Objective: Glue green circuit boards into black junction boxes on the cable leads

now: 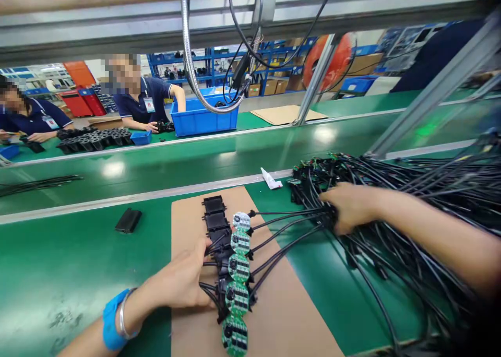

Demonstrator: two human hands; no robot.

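Note:
My left hand (183, 281) rests on the brown cardboard sheet (289, 315), its fingers pressed against a column of black plastic housings (216, 224) and their wires. Several round green circuit boards (238, 271) lie in a row beside the housings, each with a black cable running right. My right hand (350, 206) is closed around those black cables (287, 224) at the edge of a big heap of black cable assemblies (426, 205).
A single black housing (128, 219) lies left on the green bench. A white scrap (271, 179) sits by the conveyor edge. Across the belt, two people work beside a blue bin (205, 118) and rows of black parts (94, 139). A metal hose (191, 54) hangs overhead.

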